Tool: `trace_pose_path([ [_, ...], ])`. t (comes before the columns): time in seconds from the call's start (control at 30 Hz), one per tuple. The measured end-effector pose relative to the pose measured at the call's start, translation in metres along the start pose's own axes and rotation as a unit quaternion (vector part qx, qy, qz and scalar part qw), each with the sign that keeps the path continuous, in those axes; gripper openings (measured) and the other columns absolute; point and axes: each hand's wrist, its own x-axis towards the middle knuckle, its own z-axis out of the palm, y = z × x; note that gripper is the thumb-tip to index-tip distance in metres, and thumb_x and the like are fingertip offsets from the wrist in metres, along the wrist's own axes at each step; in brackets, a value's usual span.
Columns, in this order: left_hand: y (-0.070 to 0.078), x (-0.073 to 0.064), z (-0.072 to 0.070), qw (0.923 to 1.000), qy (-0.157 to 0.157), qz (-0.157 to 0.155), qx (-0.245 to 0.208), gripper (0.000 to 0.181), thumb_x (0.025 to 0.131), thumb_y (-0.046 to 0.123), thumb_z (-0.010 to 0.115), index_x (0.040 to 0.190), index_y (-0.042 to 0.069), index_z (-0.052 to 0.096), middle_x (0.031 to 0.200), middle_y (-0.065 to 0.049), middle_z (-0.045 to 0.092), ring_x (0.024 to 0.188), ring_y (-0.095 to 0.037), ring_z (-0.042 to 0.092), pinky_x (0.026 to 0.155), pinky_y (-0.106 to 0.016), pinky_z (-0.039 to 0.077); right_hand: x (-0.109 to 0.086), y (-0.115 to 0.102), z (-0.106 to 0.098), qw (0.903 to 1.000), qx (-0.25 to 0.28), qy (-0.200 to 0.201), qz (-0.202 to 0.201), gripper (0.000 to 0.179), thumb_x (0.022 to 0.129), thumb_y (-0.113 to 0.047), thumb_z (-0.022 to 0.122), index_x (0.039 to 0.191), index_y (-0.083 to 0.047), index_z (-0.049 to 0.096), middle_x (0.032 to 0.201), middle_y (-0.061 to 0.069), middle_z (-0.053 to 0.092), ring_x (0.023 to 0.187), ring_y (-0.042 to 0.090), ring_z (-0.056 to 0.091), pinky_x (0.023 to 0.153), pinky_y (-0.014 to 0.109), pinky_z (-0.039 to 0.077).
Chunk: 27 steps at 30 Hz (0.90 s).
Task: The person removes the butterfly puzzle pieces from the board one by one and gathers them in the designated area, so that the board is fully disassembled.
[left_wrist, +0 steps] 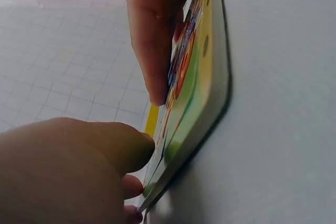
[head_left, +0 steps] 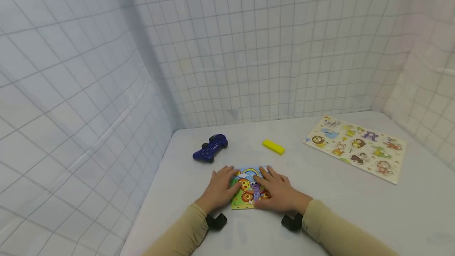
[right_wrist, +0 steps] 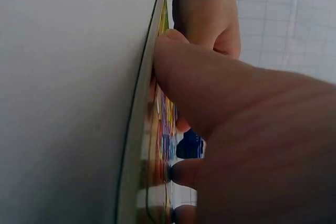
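A small butterfly puzzle board (head_left: 246, 196), printed with a rainbow and a purple-bodied butterfly, lies flat on the white table between both hands. The left hand (head_left: 219, 189) rests along its left side; the thumb touches the top face while the other fingers reach the far left corner. Over the right part spreads the right hand (head_left: 281, 193), fingertips on the picture and thumb by the near edge. In the left wrist view the thick pale edge of the board (left_wrist: 210, 93) shows. The right thumb (right_wrist: 181, 72) overlaps the board's near edge in the right wrist view.
A dark blue game controller (head_left: 212, 148) lies behind and left of the board. Behind it to the right is a yellow block (head_left: 273, 146). A large animal puzzle board (head_left: 355, 147) lies at the back right. Gridded white cloth (head_left: 227, 50) walls the table's back and sides.
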Motion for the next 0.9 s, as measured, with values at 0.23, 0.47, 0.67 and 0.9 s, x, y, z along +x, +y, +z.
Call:
trace_pose_path([
  [0.23, 0.006, 0.003, -0.013, 0.9917, -0.044, 0.02, 0.119, 0.049, 0.106, 0.04, 0.055, 0.146, 0.013, 0.056, 0.155, -0.014, 0.05, 0.145, -0.036, 0.045, 0.116, -0.068, 0.029, -0.003, 0.01, -0.002, 0.9993, -0.025, 0.01, -0.025, 0.089, 0.092, -0.072, 0.058, 0.162, -0.022, 0.034, 0.172, 0.012, 0.015, 0.159, 0.039, 0.005, 0.117, 0.068, 0.017],
  [0.47, 0.017, -0.002, -0.024, 0.9417, -0.054, 0.044, 0.329, 0.036, 0.106, 0.023, 0.055, 0.142, 0.019, 0.059, 0.137, -0.007, 0.064, 0.131, -0.03, 0.059, 0.112, -0.066, 0.036, 0.001, 0.009, 0.004, 0.9985, -0.034, 0.012, -0.041, 0.087, 0.094, -0.071, 0.053, 0.163, -0.024, 0.031, 0.172, 0.012, 0.012, 0.159, 0.039, 0.002, 0.116, 0.07, 0.014],
  [0.67, 0.023, -0.003, -0.011, 0.954, -0.05, 0.019, 0.295, 0.038, 0.106, 0.019, 0.051, 0.143, 0.013, 0.054, 0.143, -0.015, 0.057, 0.135, -0.035, 0.053, 0.112, -0.064, 0.038, -0.003, 0.01, 0.007, 0.999, -0.014, 0.028, -0.033, 0.084, 0.093, -0.069, 0.057, 0.161, -0.025, 0.036, 0.172, 0.011, 0.015, 0.159, 0.038, 0.004, 0.117, 0.069, 0.014],
  [0.9, 0.013, 0.003, 0.0, 0.9959, -0.006, -0.035, 0.084, 0.038, 0.107, 0.023, 0.052, 0.141, 0.008, 0.057, 0.15, -0.015, 0.055, 0.145, -0.039, 0.043, 0.119, -0.062, 0.028, -0.007, 0.011, 0.005, 0.999, -0.013, 0.025, -0.036, 0.085, 0.093, -0.071, 0.057, 0.161, -0.024, 0.037, 0.172, 0.012, 0.016, 0.159, 0.037, 0.004, 0.117, 0.068, 0.015],
])
